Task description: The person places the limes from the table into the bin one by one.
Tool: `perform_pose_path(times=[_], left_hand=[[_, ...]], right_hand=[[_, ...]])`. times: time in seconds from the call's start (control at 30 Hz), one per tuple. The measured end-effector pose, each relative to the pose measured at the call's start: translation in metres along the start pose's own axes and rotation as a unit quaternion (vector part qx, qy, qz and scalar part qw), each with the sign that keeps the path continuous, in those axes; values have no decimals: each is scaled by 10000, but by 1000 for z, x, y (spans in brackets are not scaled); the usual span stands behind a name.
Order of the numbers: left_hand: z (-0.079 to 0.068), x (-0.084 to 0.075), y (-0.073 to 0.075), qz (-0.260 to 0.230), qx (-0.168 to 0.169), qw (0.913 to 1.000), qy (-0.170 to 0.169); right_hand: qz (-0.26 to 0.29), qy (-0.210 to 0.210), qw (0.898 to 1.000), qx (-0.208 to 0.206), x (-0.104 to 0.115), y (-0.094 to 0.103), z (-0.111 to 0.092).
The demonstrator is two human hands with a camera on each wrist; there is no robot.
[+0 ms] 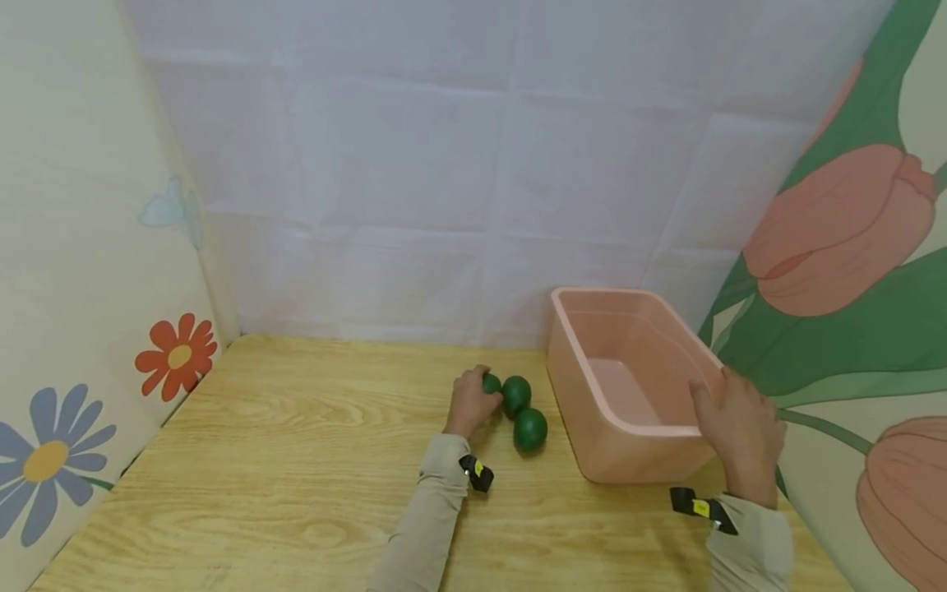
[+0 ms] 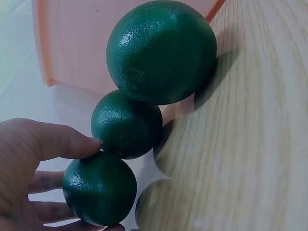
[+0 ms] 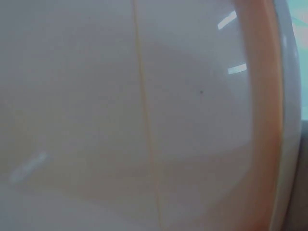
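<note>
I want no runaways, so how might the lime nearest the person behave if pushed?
The lime would likely roll, being nearly round on a flat wood-grain tabletop. A push to the right would probably end against the pink bin. Its glossy skin may be slightly slippery, though the fine dimples could aid grip.

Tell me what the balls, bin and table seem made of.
Balls: glossy, finely pitted skin with bright highlights; could be real citrus peel or moulded plastic or foam, I can't tell which.
Bin: most likely plastic, smooth, with rounded corners and a moulded-looking rim.
Table: wood or a wood-print covering; grain lines show, but the look leaves it open.
</note>
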State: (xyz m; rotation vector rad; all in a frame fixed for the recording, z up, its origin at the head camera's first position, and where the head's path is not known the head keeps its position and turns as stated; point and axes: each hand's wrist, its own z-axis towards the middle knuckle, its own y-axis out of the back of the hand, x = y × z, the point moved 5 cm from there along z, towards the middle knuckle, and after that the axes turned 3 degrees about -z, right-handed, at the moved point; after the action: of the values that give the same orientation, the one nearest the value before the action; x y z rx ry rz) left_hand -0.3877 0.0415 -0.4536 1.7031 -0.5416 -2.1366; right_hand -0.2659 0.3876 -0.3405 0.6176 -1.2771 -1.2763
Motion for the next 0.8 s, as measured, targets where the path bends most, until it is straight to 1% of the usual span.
perform_pose_path(times=[0.2,0.5,0.8], left_hand=[[-2,-2,3,-27,-68,10000,26],[-1,-1,4,56,-127,9999,-37],[1,-4,9,8,-238,9996,-118]], right_hand=[[-14,-49,10000,29,1,0,1],[-61,-38,10000,2,0,-1,0],[-36,-17,10000,-46,0,-1,1]])
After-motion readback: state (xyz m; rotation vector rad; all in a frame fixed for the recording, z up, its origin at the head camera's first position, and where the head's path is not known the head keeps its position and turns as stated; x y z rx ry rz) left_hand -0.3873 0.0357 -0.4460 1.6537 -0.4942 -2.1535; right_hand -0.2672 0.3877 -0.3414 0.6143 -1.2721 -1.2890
